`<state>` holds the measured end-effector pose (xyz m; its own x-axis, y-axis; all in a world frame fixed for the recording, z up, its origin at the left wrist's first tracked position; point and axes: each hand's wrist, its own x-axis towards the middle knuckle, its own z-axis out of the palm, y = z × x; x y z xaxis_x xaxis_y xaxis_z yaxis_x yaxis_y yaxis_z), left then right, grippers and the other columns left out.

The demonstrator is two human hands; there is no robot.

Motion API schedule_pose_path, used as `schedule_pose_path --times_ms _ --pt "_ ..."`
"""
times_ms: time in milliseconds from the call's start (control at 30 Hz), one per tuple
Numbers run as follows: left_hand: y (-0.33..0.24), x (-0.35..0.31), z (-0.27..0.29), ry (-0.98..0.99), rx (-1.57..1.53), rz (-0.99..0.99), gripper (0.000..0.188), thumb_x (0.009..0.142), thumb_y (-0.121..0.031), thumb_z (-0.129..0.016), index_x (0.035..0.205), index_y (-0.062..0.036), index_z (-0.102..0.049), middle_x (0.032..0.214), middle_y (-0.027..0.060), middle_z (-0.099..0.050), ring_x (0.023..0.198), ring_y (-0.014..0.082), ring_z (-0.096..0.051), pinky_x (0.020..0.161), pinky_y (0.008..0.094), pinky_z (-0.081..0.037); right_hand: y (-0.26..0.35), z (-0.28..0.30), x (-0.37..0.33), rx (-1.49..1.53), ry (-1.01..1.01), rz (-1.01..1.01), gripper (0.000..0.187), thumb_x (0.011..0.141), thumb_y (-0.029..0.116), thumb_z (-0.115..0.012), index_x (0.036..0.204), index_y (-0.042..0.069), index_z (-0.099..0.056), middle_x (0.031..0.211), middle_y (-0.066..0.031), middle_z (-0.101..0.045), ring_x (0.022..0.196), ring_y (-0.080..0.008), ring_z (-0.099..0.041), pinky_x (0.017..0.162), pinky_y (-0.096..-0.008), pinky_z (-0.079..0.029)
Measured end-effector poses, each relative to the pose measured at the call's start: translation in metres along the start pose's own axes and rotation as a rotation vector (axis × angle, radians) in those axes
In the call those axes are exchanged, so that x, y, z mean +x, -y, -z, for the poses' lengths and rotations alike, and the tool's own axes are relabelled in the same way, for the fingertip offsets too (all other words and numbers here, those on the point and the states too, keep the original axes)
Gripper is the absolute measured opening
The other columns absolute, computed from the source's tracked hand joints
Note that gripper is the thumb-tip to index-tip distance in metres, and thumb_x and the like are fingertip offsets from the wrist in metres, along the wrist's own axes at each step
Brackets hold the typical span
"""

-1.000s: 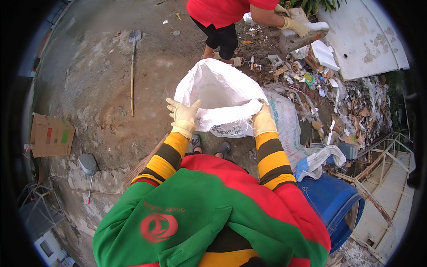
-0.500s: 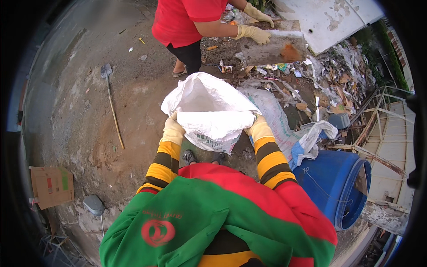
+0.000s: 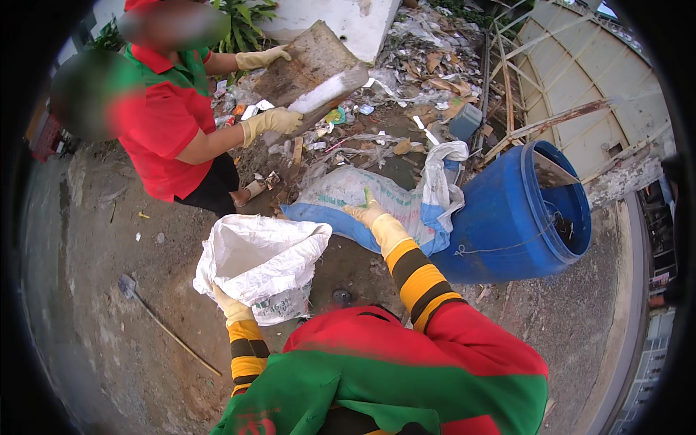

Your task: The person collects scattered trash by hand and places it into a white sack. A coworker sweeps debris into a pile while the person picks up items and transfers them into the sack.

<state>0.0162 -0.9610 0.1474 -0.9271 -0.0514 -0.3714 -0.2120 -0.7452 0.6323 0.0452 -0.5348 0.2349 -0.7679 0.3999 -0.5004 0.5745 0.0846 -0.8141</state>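
A white woven sack [image 3: 279,279] hangs with its mouth wide in front of me. My left hand [image 3: 232,307], in a cream rubber glove, is closed on the near left part of its rim. The fingertips are partly hidden by the sack's folds. My right hand [image 3: 368,212], gloved alike, reaches away from the white sack with fingers apart and nothing in them. It is over or against a filled white and blue sack [image 3: 341,190] lying on the ground; I cannot tell whether they touch.
A blue barrel [image 3: 500,217] lies tilted at the right. At the upper left, a co-worker in red and green [image 3: 170,119] holds a dirty board [image 3: 308,69] with both gloved hands. Scattered rubbish [image 3: 428,54] covers the far ground. A long-handled shovel [image 3: 170,330] lies at the left.
My right hand has let go of the white sack and moved right toward the filled sack. My view has swung right. The co-worker's board is now tilted up.
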Motion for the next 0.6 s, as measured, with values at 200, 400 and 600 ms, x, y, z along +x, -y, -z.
schedule_pose_path --times_ms 200,400,600 --pt "-0.024 -0.033 -0.008 0.215 0.973 -0.433 0.081 0.069 -0.003 -0.072 0.138 -0.0015 -0.03 0.133 0.0173 -0.046 0.114 0.0253 -0.051 0.096 0.038 -0.043 0.069 0.305 -0.108 0.137 -1.214 0.26 0.085 0.081 0.025 -0.066 0.146 0.005 -0.014 0.067 -0.0068 -0.062 0.048 -0.0147 -0.055 0.045 -0.0289 -0.046" --pt "-0.037 -0.02 0.019 -0.062 1.069 -0.355 0.076 0.073 -0.006 -0.071 0.138 -0.0005 -0.032 0.132 0.0171 -0.046 0.112 0.0237 -0.051 0.095 0.0367 -0.043 -0.009 0.395 -0.194 0.034 -0.954 -0.661 0.058 0.083 0.035 -0.059 0.133 0.009 -0.042 0.072 -0.0124 -0.066 0.051 -0.0202 -0.06 0.055 -0.0379 -0.05" --pt "-0.027 -0.015 0.036 -0.101 1.1 -0.611 0.046 0.087 -0.008 -0.053 0.131 0.0019 -0.042 0.123 0.0151 -0.051 0.11 0.022 -0.052 0.094 0.034 -0.044 -0.05 0.396 -0.175 -0.054 -0.92 -0.627 0.048 0.088 0.029 -0.056 0.127 0.003 -0.046 0.059 -0.0101 -0.06 0.04 -0.0163 -0.053 0.041 -0.0312 -0.046"
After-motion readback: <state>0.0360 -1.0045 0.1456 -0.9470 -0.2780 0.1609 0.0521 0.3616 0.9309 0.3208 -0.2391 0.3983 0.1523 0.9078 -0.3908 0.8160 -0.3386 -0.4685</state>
